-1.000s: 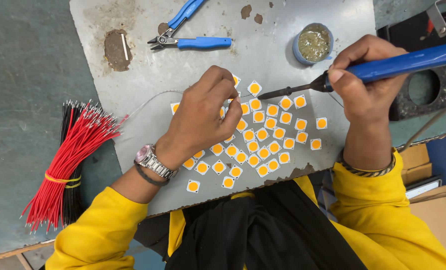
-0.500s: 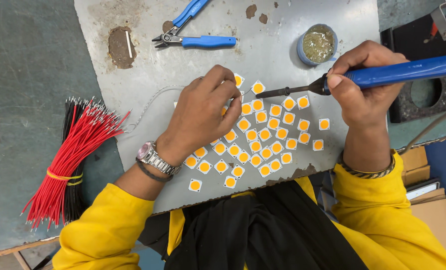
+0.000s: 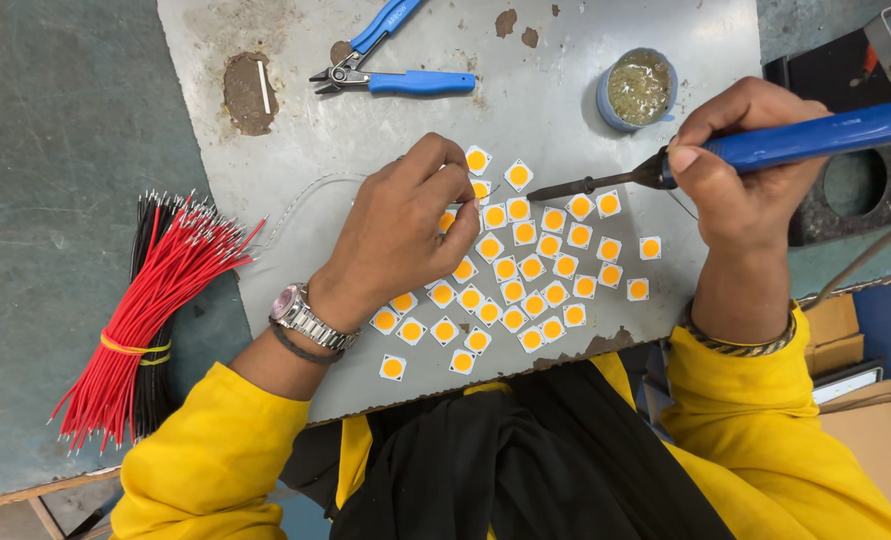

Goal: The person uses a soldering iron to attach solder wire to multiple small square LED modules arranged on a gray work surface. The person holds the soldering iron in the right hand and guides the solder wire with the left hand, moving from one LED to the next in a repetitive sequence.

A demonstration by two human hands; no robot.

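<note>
At the far left, beyond our left hand, lies a bundle of red and black wires [image 3: 146,320] bound with a yellow band, on the green table [image 3: 56,130]. Our left hand [image 3: 401,235], a metal wristwatch [image 3: 301,315] at the wrist, rests on the grey metal sheet [image 3: 566,60] with fingertips pinched over the small white square chips with orange round centres [image 3: 526,265]; a thin strand of solder wire [image 3: 301,200] appears to loop out from under it, though we cannot tell exactly what the fingertips hold. Above that hand sit blue-handled cutting pliers [image 3: 391,70]. The chips spread from beneath our left hand towards our right, touching or just beside one another. Above our right hand stands a small round tin of flux [image 3: 639,88]. Our right hand [image 3: 741,185] grips the blue-handled soldering iron [image 3: 766,145] firmly like a pen, its dark tip lying between the two hands, just beside the left fingertips, over a chip at the cluster's upper edge. We judge that the joint is best made with both wrists braced on the sheet, the tip held steady on one pad, and the left fingers kept clear of the hot metal.
</note>
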